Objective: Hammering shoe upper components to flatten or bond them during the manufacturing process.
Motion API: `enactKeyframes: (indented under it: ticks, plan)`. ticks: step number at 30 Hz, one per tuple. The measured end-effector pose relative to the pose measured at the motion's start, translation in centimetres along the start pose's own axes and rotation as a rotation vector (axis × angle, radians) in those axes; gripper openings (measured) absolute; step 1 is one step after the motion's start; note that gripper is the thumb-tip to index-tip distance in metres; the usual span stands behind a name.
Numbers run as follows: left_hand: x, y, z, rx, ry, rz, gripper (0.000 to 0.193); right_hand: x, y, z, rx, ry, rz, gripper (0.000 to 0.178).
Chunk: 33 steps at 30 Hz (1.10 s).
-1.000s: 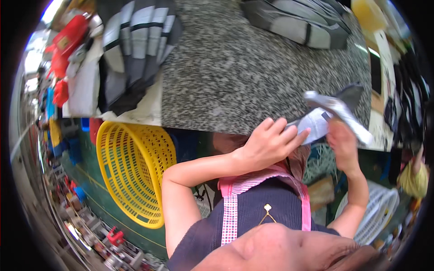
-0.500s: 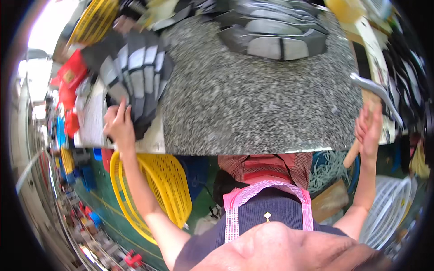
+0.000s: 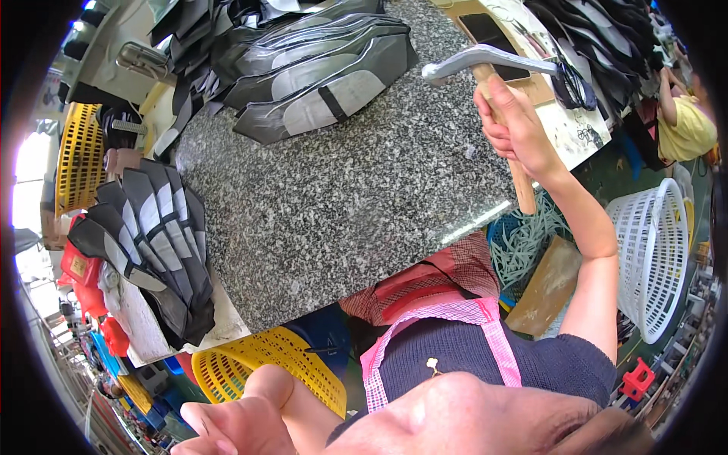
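Observation:
My right hand point(image 3: 517, 125) is closed around the wooden handle of a hammer point(image 3: 525, 193), raised over the right side of the stone slab point(image 3: 364, 205). Its long, curved grey metal head points left, away from my fist. My left hand point(image 3: 250, 415) is off the table at the lower left, near my body. Its fingers are loosely bent and apart, partly cut by the picture's edge, with nothing visible in them. A fanned stack of black and grey shoe-upper pieces point(image 3: 155, 231) lies at the slab's left edge. Another overlapping row of such pieces point(image 3: 334, 98) lies on its far side.
A phone point(image 3: 493, 38) and dark cord lie beyond the hammer. More dark pieces point(image 3: 588, 45) hang at the far right. A yellow basket point(image 3: 318, 368) and a white basket point(image 3: 652, 258) stand below the table. Another person in yellow point(image 3: 686, 129) is at the right.
My left hand has left the fanned pieces and drawn back toward my body. My right hand has lifted the hammer up and over the slab. The view has turned.

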<state>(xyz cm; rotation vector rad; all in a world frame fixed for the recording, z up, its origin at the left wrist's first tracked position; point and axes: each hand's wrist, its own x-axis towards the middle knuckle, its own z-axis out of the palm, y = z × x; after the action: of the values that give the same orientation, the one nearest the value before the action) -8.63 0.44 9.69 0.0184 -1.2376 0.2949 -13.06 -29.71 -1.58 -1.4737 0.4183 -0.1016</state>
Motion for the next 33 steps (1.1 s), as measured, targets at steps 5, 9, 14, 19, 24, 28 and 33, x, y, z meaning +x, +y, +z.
enactKeyframes:
  ticks: [5,9,14,19,24,28,33]
  plan:
    - [1.0,2.7,3.0,0.513,0.176,-0.408,0.019,1.3,-1.0,1.2,-0.031,-0.044,-0.063,0.049]
    - [1.0,4.6,3.2,0.570,0.165,-0.406,0.018,2.9,-1.8,1.7,-0.095,-0.039,-0.210,0.051]
    - [0.3,4.5,2.2,0.657,0.141,-0.412,0.016,4.0,-1.4,2.1,-0.120,-0.073,-0.218,0.051]
    - [0.0,5.8,1.0,0.728,0.130,-0.426,0.014,4.1,-1.2,2.2,-0.123,-0.084,-0.193,0.050]
    - [0.1,8.5,-0.7,0.795,0.135,-0.422,0.014,4.0,-1.5,2.2,-0.128,-0.055,-0.175,0.050]
    - [-0.1,10.0,-2.2,0.852,0.133,-0.416,0.014,4.6,-1.1,2.0,-0.135,-0.065,-0.185,0.049]
    - [0.4,9.8,-3.6,0.963,0.071,-0.380,0.015,6.0,-1.5,2.3,-0.058,-0.089,-0.163,0.041]
